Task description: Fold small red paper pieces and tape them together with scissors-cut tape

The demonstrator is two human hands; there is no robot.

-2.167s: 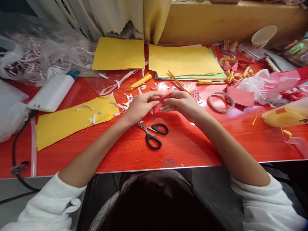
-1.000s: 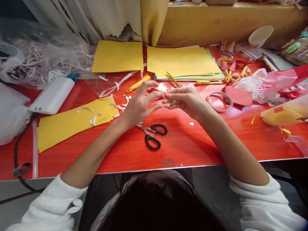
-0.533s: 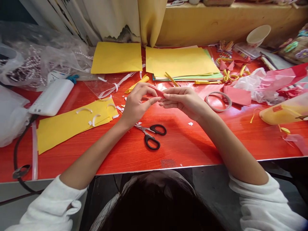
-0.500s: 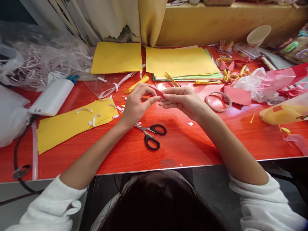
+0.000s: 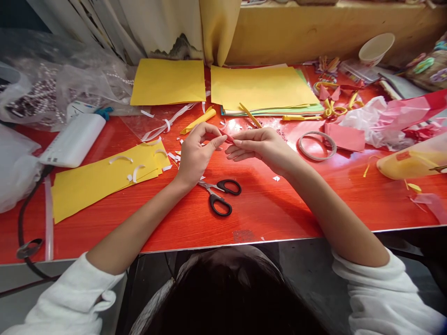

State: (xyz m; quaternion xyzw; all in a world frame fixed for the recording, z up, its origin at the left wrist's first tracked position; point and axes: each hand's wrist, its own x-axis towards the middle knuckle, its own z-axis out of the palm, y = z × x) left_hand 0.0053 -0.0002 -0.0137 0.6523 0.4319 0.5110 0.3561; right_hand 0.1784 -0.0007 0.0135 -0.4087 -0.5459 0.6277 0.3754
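Observation:
Between my two hands is a small piece of red paper [image 5: 228,138], narrow and seemingly rolled or folded. My left hand [image 5: 198,151] pinches its left end between thumb and forefinger. The right end is pinched by the thumb and fingers of my right hand [image 5: 260,145]. Much of the piece is hidden by my fingers. Just below on the red table lies a pair of scissors [image 5: 219,195] with black handles, blades pointing toward my left wrist. A rolled yellow paper tube [image 5: 199,119] rests behind my left hand.
Yellow strips [image 5: 108,179] with white scraps lie at left, beside a white power bank [image 5: 75,142]. Yellow sheets [image 5: 261,88] are stacked at the back. A tape roll [image 5: 317,145], pink paper [image 5: 345,136] and a translucent cup [image 5: 412,158] sit on the right.
The red paper looks smaller and more tightly closed between my fingertips. My right hand has shifted slightly left. The scissors and papers on the table stay put.

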